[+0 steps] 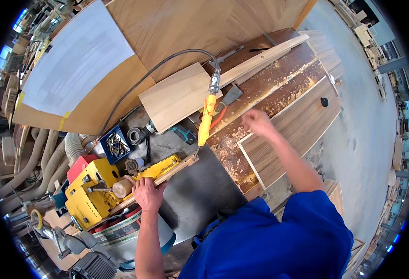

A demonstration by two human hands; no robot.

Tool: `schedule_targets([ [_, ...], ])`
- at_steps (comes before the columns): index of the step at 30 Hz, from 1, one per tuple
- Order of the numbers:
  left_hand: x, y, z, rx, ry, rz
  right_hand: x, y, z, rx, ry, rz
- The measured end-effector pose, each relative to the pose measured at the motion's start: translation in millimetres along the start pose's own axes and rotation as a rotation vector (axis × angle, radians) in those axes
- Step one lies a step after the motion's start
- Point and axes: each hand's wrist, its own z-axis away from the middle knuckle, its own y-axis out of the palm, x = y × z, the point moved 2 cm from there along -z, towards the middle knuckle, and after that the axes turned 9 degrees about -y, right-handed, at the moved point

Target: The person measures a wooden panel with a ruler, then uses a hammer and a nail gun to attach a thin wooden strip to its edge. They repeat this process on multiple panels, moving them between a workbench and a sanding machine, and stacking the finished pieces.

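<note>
My left hand (148, 193) is closed over a narrow wooden strip (172, 169) along the bench edge, beside a yellow machine (91, 190). Near the strip's far end stands a yellow pen-shaped power tool (207, 118), upright and slightly tilted, its thin metal tip down by the wood. A dark cable (165, 59) arches from its top; neither hand touches it. My right hand (256, 122) is raised over the shavings-covered brown board (279, 98), fingers curled in. Whatever those fingers hold, if anything, is hidden.
A blue tray of small metal parts (116, 145), a teal power tool (184, 135) and a scraper (233, 95) lie beyond the strip. Wood-grain panel (286, 135) at right bears a small black object (324, 102). Ribbed hoses (51, 151) and a bucket (137, 237) flank the left.
</note>
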Motion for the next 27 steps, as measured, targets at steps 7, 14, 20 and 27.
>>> schedule_targets([
  [7, 4.9, 4.8, -1.4, 0.039, 0.002, -0.054, -3.4, 25.0, -135.6, 0.08, 0.04, -0.685],
  [14, 4.1, 6.4, -0.8, 0.027, 0.028, -0.059, 19.9, 48.9, -172.9, 0.029, 0.021, -0.729],
  [20, 2.6, 5.0, -1.7, 0.061, 0.003, -0.07, 17.6, 35.3, -143.7, -0.143, -0.534, 0.457],
  [27, 2.0, 3.3, -0.7, 0.072, -0.018, -0.074, 18.1, 86.7, -87.5, 0.207, -0.917, 0.713],
])
